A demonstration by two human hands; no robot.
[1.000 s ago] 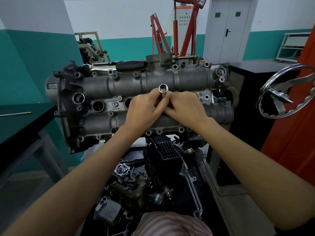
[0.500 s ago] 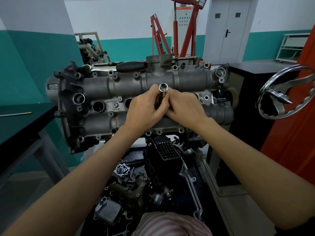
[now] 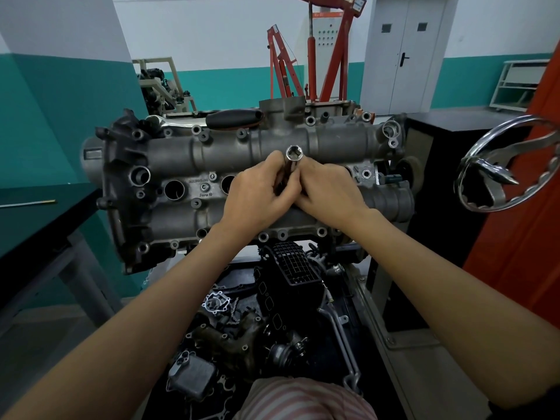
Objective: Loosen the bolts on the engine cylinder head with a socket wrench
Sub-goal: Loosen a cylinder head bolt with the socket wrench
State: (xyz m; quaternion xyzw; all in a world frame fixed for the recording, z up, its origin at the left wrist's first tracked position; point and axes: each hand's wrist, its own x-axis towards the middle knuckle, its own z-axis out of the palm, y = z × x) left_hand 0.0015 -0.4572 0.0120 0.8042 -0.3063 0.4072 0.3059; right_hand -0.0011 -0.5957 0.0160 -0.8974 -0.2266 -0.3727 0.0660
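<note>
The grey engine cylinder head point(image 3: 181, 153) stands tilted toward me on its stand, with several bolt bosses along its edges. A long chrome socket point(image 3: 293, 160) sticks up from the middle of the head, its open hex end facing me. My left hand point(image 3: 257, 195) and my right hand point(image 3: 328, 190) meet around its shaft, fingers curled on it from both sides. The socket's lower end is hidden by my fingers. A ratchet wrench with a black handle point(image 3: 233, 118) lies on top of the head at the back.
Below the head a tray holds loose engine parts, among them a black intake manifold point(image 3: 291, 265). A chrome handwheel point(image 3: 509, 171) juts out at the right beside an orange panel. A dark bench point(image 3: 39, 219) stands at the left. Red engine hoists point(image 3: 315, 62) are behind.
Both hands have shifted slightly up along the socket, and the socket's open end has risen a little. The wrench and the head have not moved.
</note>
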